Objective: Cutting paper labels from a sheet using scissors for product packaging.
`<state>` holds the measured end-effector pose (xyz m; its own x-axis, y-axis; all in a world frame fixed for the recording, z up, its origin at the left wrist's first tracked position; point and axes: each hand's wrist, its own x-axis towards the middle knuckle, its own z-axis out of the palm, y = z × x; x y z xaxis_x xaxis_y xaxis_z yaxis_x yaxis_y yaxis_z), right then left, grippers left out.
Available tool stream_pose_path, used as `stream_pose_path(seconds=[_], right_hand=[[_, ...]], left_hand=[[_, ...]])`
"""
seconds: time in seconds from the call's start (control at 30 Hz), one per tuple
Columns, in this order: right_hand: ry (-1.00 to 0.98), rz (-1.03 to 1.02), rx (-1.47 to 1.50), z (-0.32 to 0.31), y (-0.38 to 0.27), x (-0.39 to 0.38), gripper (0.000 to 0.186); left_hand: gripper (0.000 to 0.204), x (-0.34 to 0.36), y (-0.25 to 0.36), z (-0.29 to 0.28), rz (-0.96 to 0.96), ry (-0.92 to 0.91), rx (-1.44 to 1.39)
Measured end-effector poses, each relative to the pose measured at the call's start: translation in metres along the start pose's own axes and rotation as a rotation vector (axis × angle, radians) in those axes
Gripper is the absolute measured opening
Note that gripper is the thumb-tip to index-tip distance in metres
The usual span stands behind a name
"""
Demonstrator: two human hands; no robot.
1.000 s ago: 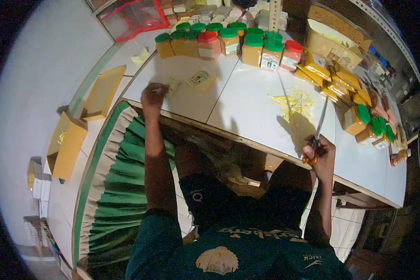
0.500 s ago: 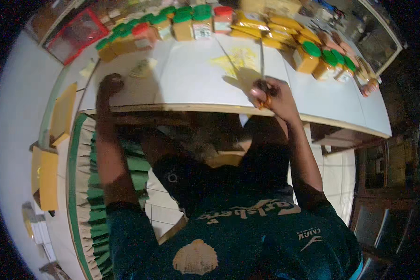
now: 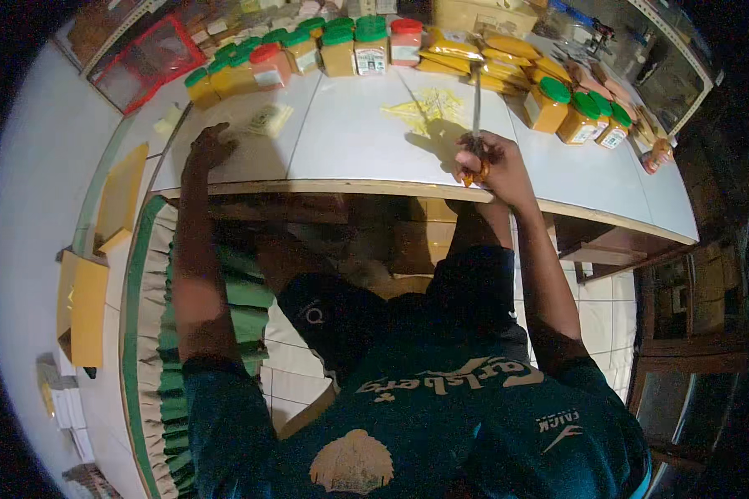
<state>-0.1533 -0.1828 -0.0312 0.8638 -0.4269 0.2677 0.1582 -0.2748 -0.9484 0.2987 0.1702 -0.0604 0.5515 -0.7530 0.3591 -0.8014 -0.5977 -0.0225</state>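
Note:
In my right hand (image 3: 498, 166) is a pair of scissors (image 3: 476, 108), its long blades pointing away from me and its orange handle by my fingers. The blades look closed together. Yellowish cut scraps (image 3: 424, 110) lie on the white tabletop just left of the blades. Over the left part of the table, my left hand (image 3: 211, 150) is open and holds nothing that I can see. Just beyond it to the right lies a small pile of pale yellow printed labels (image 3: 270, 120), apart from the fingers.
Plastic jars with green lids (image 3: 338, 51) and red lids (image 3: 406, 41) line the table's back. Yellow filled packets (image 3: 499, 60) are heaped beside them. More green-lidded jars (image 3: 548, 105) and a small bottle (image 3: 657, 156) stand right. A red-framed container (image 3: 146, 71) sits back left.
My left hand has opened from a more closed shape and shifted slightly right, toward the labels. My right hand still holds the scissors in nearly the same place.

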Motion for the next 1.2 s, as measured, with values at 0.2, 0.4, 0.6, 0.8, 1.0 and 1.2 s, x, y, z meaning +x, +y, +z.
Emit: stream_pose_path(seconds=[0.2, 0.4, 0.6, 0.8, 1.0, 1.2], right_hand=[[0.078, 0.038, 0.08, -0.004, -0.022, -0.007, 0.033], [0.244, -0.085, 0.156, -0.013, 0.001, -0.005, 0.039], [0.187, 0.014, 0.067, -0.012, 0.004, -0.001, 0.033], [0.076, 0.062, 0.115, -0.011, -0.005, -0.005, 0.023], [0.048, 0.05, 0.199, -0.012, -0.001, -0.003, 0.03], [0.019, 0.033, 0.147, -0.016, -0.001, -0.005, 0.025]], left_hand=[[0.06, 0.033, 0.104, -0.05, -0.327, -0.079, -0.541], [0.073, 0.078, 0.096, 0.001, -0.199, -0.185, -0.22], [0.067, 0.077, 0.037, 0.043, 0.043, 0.048, -0.088], [0.066, 0.064, 0.053, 0.01, -0.052, -0.066, -0.047], [0.058, 0.05, 0.082, -0.003, -0.11, -0.005, -0.191], [0.072, 0.067, 0.101, -0.025, -0.221, -0.244, -0.134]])
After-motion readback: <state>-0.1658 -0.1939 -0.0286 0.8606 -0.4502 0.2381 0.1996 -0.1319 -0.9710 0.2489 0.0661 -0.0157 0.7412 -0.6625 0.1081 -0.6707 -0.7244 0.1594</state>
